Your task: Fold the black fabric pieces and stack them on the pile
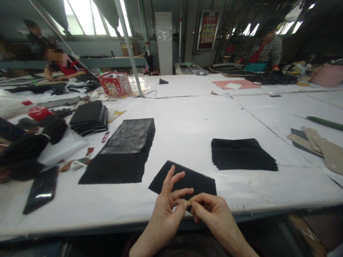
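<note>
Over the table's near edge, my left hand (167, 208) pinches with thumb and forefinger while its other fingers spread upward. My right hand (211, 208) is closed too, its fingertips meeting those of the left. Whatever lies between the fingertips is too small to make out. Just beyond and partly behind my hands lies a black fabric piece (200, 180), flat on the table. To its left is a fanned stack of black fabric pieces (120, 167), with a speckled grey upper part. A smaller pile of black fabric pieces (241, 154) rests on the right.
Left on the white table (184, 132) are a dark phone-like slab (41, 191), pink thread snips (105, 136), another dark fabric stack (89, 116) and a red patterned box (114, 85). Beige templates (328, 150) lie far right. A pole (131, 50) rises mid-table; people work beyond.
</note>
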The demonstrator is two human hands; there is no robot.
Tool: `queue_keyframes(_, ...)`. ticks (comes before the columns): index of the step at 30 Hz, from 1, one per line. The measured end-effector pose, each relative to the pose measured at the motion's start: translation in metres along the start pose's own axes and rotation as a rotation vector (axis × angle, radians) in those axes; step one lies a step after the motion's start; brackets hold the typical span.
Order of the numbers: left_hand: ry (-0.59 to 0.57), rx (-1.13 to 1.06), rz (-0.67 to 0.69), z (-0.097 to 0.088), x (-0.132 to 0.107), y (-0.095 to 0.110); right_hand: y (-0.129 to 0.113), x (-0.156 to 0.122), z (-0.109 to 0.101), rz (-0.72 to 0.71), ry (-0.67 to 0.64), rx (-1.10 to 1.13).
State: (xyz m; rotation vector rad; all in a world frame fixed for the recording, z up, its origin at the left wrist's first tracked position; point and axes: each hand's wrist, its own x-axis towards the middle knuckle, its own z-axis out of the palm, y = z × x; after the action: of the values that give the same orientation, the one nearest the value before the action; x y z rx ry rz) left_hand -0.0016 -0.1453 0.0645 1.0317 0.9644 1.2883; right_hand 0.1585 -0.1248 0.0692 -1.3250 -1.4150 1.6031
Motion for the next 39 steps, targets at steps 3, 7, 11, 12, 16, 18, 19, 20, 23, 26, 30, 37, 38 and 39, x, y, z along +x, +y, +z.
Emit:
queue_keyframes(3,-0.005,0.068,0.03,-0.001,-0.002,-0.001,0.0,0.0,-0.001,0.002,0.002,-0.002)
queue_keyframes(7,-0.017,0.155,0.06,-0.001,-0.003,-0.002,0.002,0.0,-0.001,-0.006,-0.001,-0.034)
queue_keyframes(11,0.001,0.079,0.014,0.001,-0.002,0.0,0.002,0.0,-0.002,-0.018,-0.023,-0.049)
queue_keyframes(12,0.009,0.043,-0.007,0.001,-0.001,0.0,0.002,0.0,-0.003,-0.02,-0.026,-0.052)
queue_keyframes(16,0.035,-0.099,-0.096,0.003,0.003,0.004,0.003,0.0,-0.004,-0.041,-0.037,-0.059)
queue_keyframes(18,0.048,-0.167,-0.137,0.003,0.004,0.005,0.003,0.001,-0.004,-0.046,-0.039,-0.052)
queue_keyframes(19,0.054,-0.195,-0.153,0.003,0.005,0.006,0.003,0.001,-0.004,-0.043,-0.039,-0.046)
queue_keyframes(20,0.058,-0.218,-0.164,0.003,0.005,0.006,0.003,0.001,-0.003,-0.038,-0.036,-0.037)
queue_keyframes(23,0.065,-0.25,-0.181,0.003,0.005,0.006,0.002,0.002,-0.001,-0.018,-0.018,0.007)
queue_keyframes(26,0.069,-0.244,-0.171,0.004,0.004,0.006,0.0,0.003,0.001,-0.007,-0.003,0.066)
queue_keyframes(30,0.079,-0.168,-0.105,0.006,0.001,0.006,-0.005,0.002,0.001,0.004,-0.002,0.136)
queue_keyframes(37,0.086,-0.003,0.061,0.01,-0.008,0.002,-0.008,0.0,0.0,0.013,-0.015,0.214)
queue_keyframes(38,0.086,0.017,0.086,0.01,-0.009,0.001,-0.006,0.0,0.0,0.01,-0.02,0.229)
queue_keyframes(39,0.088,0.037,0.111,0.011,-0.01,0.0,-0.005,0.0,0.0,0.007,-0.028,0.246)
